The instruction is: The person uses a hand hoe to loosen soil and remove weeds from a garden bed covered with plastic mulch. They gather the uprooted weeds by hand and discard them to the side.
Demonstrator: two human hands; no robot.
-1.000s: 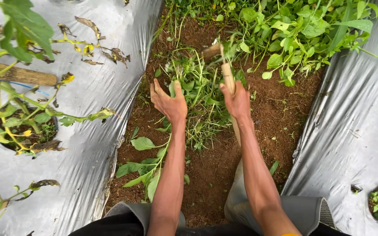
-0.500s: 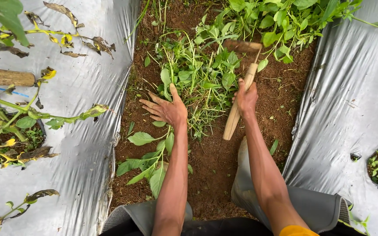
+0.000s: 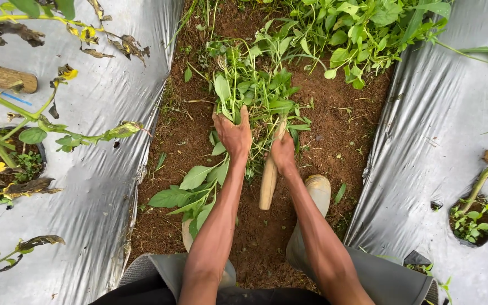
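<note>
Fingers of the left hand [image 3: 234, 134] are closed on the weed clump [image 3: 255, 93], gathered best low at the stems, while the wooden-handled tool [image 3: 269, 178], gripped by the right hand [image 3: 283, 153], is kept near the roots.

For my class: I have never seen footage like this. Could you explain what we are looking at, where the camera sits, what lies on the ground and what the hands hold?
The camera sits on a person's head and looks down at their own two bare arms. The left hand grips a bunch of green weeds. The right hand is closed around the wooden handle of a tool; its working end is hidden in the leaves. Below lies a furrow of reddish-brown soil, with silver plastic mulch sheeting covering the raised beds on both sides. Crop plants grow through holes in the sheeting, such as one at the right. The person's light rubber boot stands on the soil.
</note>
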